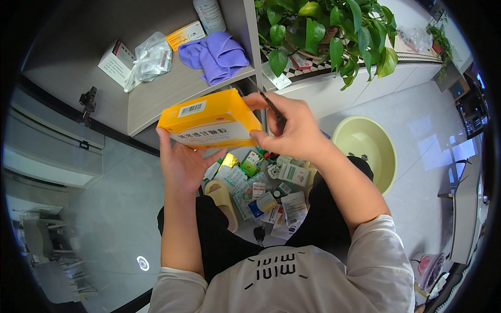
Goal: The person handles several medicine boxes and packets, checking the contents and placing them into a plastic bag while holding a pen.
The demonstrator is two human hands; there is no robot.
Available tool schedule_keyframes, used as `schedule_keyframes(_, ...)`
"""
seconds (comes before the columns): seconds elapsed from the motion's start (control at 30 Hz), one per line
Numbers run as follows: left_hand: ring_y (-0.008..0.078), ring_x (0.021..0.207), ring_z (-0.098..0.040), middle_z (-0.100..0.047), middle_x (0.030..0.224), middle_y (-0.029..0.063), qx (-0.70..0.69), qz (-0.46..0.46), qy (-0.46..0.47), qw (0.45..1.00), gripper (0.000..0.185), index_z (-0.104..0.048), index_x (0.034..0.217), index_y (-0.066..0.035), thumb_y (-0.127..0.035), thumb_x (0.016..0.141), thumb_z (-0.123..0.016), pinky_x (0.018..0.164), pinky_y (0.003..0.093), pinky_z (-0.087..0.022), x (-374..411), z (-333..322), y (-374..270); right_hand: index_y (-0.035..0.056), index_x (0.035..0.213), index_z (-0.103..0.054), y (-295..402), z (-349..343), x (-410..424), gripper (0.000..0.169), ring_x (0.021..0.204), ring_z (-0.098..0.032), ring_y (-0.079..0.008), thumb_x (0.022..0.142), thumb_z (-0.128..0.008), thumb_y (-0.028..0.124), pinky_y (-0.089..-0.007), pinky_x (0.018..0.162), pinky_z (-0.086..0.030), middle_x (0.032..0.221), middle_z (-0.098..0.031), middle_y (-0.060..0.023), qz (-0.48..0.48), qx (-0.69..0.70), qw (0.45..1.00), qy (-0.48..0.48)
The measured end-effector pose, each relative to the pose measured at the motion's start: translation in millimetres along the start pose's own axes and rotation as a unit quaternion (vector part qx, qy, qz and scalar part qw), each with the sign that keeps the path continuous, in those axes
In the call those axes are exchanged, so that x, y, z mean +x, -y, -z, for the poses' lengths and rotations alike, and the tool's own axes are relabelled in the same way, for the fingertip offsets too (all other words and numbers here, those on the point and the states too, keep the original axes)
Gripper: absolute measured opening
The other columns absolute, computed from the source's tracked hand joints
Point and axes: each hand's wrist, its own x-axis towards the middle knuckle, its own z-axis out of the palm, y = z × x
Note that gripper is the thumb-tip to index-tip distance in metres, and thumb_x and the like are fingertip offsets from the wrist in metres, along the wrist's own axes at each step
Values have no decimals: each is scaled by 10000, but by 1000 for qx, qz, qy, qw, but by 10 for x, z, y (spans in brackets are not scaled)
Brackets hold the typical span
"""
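An orange and white cardboard medicine box point(209, 124) is held up between both hands, in front of the cabinet shelf. My left hand point(183, 164) supports its left end and lower edge, thumb at the corner, fingers beneath. My right hand point(291, 125) grips the right end between thumb and fingers. A slim dark object point(273, 106), whose kind I cannot tell, also lies in the right hand, pointing up and left. Below the hands, a heap of medicine boxes point(296, 175), blister packs point(258, 189) and plastic packets point(294, 208) lies on the floor between my legs.
On the wooden shelf point(156, 105) are a purple cloth point(214, 56), a knotted plastic bag point(153, 58), a white box point(117, 62), an orange box point(185, 35) and a white bottle point(209, 16). A potted plant point(313, 35) stands right of it. A yellow-green basin point(366, 152) sits at right.
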Motion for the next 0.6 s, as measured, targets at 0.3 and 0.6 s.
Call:
schedule_keyframes(0.3,309,1109,-462,-471,1201,154,-87,-29,95,991,738,-426,1195,-31,-658,813,-357,929,503,-361,0,92,-17,62,1063,-577,-156,-229,-58,433,526,-447,-71,638,-645,15,-200,481,-387,926,-601,-66,166,-95,981,-18)
schedule_keyframes(0.6,238,1048,-533,-558,1119,91,-102,-178,63,977,418,-509,1097,-61,-389,869,-387,891,395,-424,23,126,-27,15,958,-566,-213,-340,21,351,491,-382,-47,719,-709,228,-183,433,-339,827,-537,-21,-77,119,978,-155)
